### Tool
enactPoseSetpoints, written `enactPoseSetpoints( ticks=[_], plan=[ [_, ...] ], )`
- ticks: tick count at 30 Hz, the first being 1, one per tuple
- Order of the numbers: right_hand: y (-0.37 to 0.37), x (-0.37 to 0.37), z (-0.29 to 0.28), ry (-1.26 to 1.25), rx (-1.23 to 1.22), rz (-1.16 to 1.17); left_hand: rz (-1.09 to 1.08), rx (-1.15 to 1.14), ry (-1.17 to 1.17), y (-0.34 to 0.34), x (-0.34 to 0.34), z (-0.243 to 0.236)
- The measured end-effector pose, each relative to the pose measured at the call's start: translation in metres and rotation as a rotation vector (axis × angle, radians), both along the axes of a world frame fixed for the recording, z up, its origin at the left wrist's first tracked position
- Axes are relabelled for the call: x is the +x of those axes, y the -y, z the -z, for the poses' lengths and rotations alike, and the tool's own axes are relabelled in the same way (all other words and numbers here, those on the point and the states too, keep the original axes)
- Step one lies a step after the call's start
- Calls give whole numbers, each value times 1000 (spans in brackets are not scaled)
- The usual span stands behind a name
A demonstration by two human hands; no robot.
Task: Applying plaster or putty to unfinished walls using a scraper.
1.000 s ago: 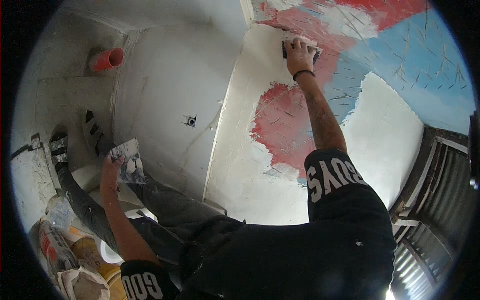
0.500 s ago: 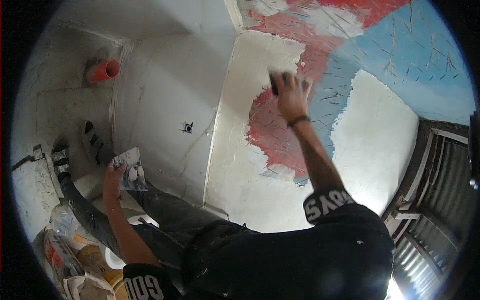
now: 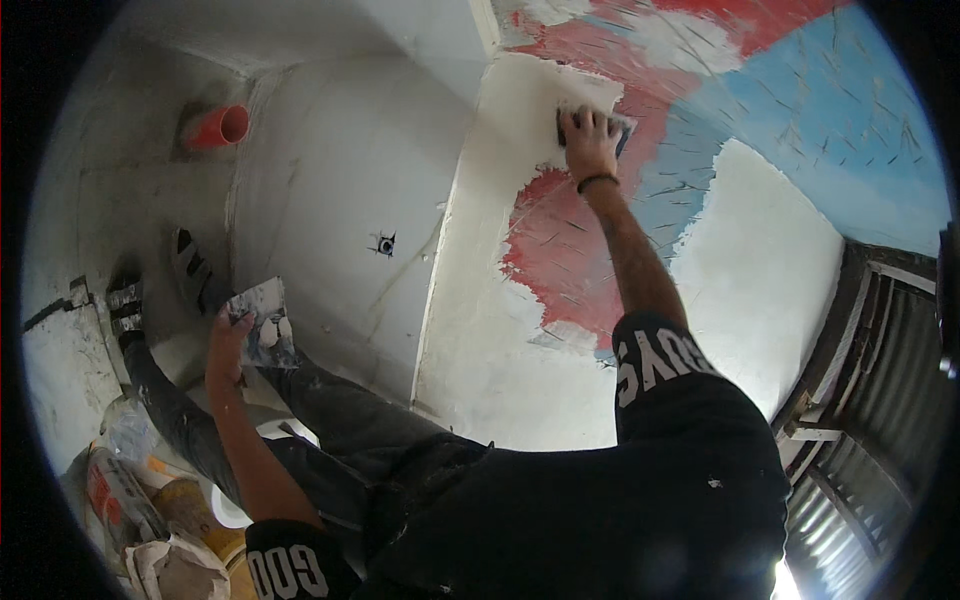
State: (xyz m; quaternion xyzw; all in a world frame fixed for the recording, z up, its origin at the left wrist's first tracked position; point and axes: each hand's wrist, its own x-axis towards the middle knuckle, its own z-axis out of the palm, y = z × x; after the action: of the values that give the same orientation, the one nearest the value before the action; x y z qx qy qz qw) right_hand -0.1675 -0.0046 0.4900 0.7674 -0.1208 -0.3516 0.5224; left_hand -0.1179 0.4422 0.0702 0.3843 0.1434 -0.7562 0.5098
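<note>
From the head view, the room has a smooth pale grey wall (image 3: 320,170) at left, with a small dark-edged hole (image 3: 383,243) in it, meeting a brightly painted wall (image 3: 815,140) whose red and blue paint is scored with short scratches. A creamy white coat of filler (image 3: 480,350) covers much of that painted wall, its ragged edges framing a bare red and blue patch. A short round red plastic pipe (image 3: 218,127) juts out at upper left. At right is a dark timber frame (image 3: 825,370) beside grey corrugated metal sheeting (image 3: 900,380).

The right hand (image 3: 590,145), with a thin black band (image 3: 598,183) at its wrist, is closed, its bent fingers gripping a flat spreader with a dark back (image 3: 622,137). The spreader lies over the upper part of the red patch, where it borders the white coat; whether its edge touches the wall cannot be told.

The left hand (image 3: 230,338), held low before the legs, pinches a thin rectangular metal plate smeared with white filler (image 3: 265,325), thumb on the near face. At lower left, an open brown paper sack (image 3: 180,572) sits beside a yellow bucket (image 3: 240,575).
</note>
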Motion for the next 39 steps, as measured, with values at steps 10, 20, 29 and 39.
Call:
enactPoseSetpoints(
  ticks=[10,20,29,39],
  plan=[
    [-103,3,-20,42,64,202,-50,9,43,-12,4,-7],
    [39,46,-20,-35,-92,131,-3,-33,80,-14,-2,0],
    [-51,-17,-33,-53,24,213,33,-28,101,5,4,-6],
    [-27,64,-5,12,30,50,-18,-152,228,-15,14,-10]
  ],
)
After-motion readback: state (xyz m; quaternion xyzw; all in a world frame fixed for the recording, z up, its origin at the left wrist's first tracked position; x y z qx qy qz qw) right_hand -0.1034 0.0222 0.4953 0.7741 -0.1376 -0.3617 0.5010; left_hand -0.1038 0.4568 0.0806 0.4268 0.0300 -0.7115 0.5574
